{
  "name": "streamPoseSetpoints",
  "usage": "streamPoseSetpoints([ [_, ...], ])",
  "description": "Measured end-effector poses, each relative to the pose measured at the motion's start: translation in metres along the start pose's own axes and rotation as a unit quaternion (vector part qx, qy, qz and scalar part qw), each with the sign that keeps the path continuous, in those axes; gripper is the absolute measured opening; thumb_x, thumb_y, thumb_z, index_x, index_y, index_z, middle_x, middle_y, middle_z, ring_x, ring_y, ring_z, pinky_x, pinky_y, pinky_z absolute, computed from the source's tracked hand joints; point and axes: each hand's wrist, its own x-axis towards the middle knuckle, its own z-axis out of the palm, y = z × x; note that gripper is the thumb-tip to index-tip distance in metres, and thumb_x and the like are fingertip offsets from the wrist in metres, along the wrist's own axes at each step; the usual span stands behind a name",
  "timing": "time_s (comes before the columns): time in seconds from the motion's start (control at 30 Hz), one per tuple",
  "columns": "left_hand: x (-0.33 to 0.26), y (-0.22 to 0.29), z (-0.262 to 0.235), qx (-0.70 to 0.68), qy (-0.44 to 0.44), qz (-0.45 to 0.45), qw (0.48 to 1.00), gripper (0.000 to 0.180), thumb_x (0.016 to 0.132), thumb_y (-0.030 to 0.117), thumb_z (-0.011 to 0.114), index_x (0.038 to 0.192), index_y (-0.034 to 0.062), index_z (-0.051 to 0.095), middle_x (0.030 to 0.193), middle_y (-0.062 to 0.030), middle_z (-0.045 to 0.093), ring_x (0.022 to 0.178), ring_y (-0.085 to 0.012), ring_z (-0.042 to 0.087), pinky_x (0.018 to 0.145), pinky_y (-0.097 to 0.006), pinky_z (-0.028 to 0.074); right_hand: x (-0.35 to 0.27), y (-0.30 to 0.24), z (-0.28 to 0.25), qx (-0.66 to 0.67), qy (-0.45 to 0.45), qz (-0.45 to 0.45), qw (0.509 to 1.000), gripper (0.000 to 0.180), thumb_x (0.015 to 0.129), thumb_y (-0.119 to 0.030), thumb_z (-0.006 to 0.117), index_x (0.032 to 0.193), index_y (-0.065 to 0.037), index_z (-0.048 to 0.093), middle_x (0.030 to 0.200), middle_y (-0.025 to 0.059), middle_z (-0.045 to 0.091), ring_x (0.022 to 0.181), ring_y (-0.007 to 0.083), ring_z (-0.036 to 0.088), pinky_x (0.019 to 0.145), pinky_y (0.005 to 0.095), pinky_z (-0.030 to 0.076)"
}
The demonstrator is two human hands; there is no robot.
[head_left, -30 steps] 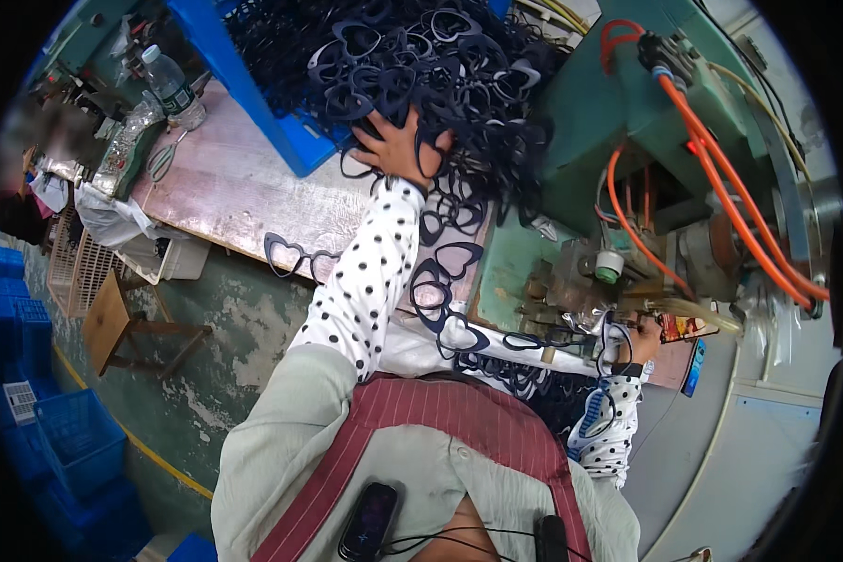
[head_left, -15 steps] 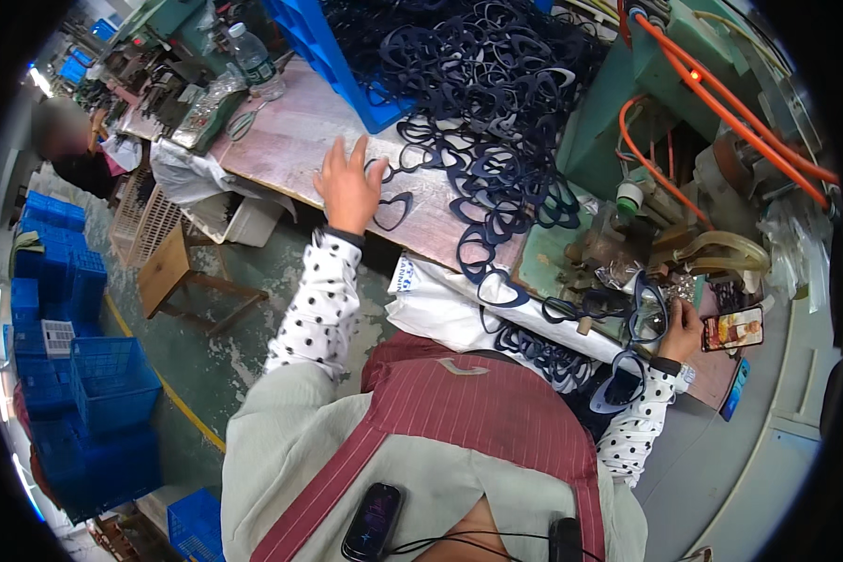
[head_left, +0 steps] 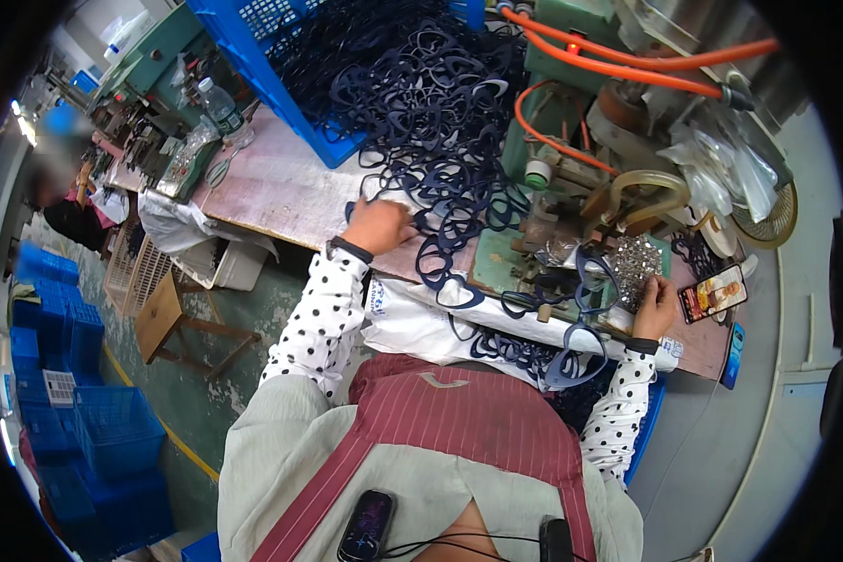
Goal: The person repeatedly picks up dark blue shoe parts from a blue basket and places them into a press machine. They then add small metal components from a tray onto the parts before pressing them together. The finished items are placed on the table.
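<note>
My left hand (head_left: pixel 380 227) is at the front edge of the workbench, fingers curled around a dark blue eyeglass frame that it mostly covers. Right beside it spreads a large heap of dark blue eyeglass frames (head_left: pixel 412 94). My right hand (head_left: pixel 658 307) is closed in a pinch at the edge of a pile of small shiny metal parts (head_left: pixel 635 267); what its fingertips hold is too small to make out. Just left of that hand, a frame (head_left: pixel 595 281) stands at the small bench machine (head_left: pixel 553 248), and another frame (head_left: pixel 576 356) hangs below it.
A blue crate (head_left: pixel 332 150) lies tipped at the back, frames spilling from it. Orange hoses (head_left: pixel 618 58) cross above the machine. A phone (head_left: pixel 714 293) lies right of my right hand. Leftward are a water bottle (head_left: pixel 220 110), scissors (head_left: pixel 219 172), a wooden stool (head_left: pixel 164 318) and a person (head_left: pixel 75 220).
My left hand has gone from open, fingers spread over the bench, to curled around a frame. My right hand has moved from beside the frame at the machine to the metal parts. The view has shifted.
</note>
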Motion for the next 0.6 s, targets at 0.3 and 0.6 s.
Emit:
streamPoseSetpoints([
  [0.3, 0.059, 0.053, 0.005, 0.003, 0.249, 0.084, 0.965, 0.054, 0.072, 0.021, 0.075, 0.124, 0.0245, 0.063, 0.114, -0.003, 0.065, 0.106, -0.0253, 0.057, 0.08, -0.043, 0.046, -0.002, -0.018, -0.005, -0.014, 0.001, -0.04, 0.999, 0.015, 0.09, -0.018, 0.061, 0.098, -0.008, 0.069, 0.09, 0.0119, 0.068, 0.084, 0.0294, 0.062, 0.077, 0.0391, 0.048],
  [0.6, 0.076, 0.034, -0.066, -0.421, 0.468, -0.029, 0.777, 0.032, 0.098, 0.024, 0.054, 0.075, 0.002, 0.055, 0.077, -0.0055, 0.063, 0.067, -0.0192, 0.063, 0.055, -0.033, 0.046, 0.0, -0.043, -0.011, 0.024, -0.014, -0.028, 0.999, 0.01, 0.082, -0.009, 0.068, 0.091, -0.008, 0.072, 0.089, 0.0082, 0.069, 0.089, 0.0256, 0.061, 0.082, 0.035, 0.046],
])
